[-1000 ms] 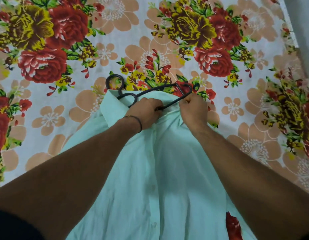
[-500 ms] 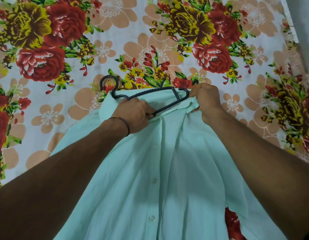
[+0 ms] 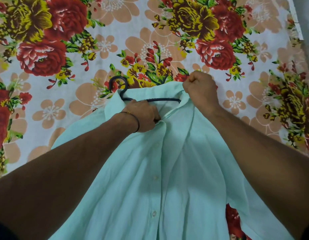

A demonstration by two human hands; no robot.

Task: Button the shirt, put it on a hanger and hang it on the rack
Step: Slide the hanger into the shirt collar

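A pale mint-green shirt [image 3: 167, 179] lies front up on the bed, its placket buttoned down the middle. A black hanger [image 3: 159, 100] sits partly inside the neck opening; its hook [image 3: 118, 84] sticks out to the left past the collar and its right end is hidden under fabric. My left hand [image 3: 143, 116] grips the hanger's bar together with the shirt front at the collar. My right hand [image 3: 200, 91] is curled tight on the right collar and shoulder fabric, pulling it up over the hanger's end.
A bedsheet [image 3: 115, 40] with large red, yellow and peach flowers covers the whole surface under the shirt. The bed's edge and a grey strip [image 3: 304, 16] run down the far right. No rack shows.
My right hand has drawn the collar fabric further up and right over the hanger's right end, which is now covered. The hanger lies flatter inside the neck. My left hand keeps its grip.
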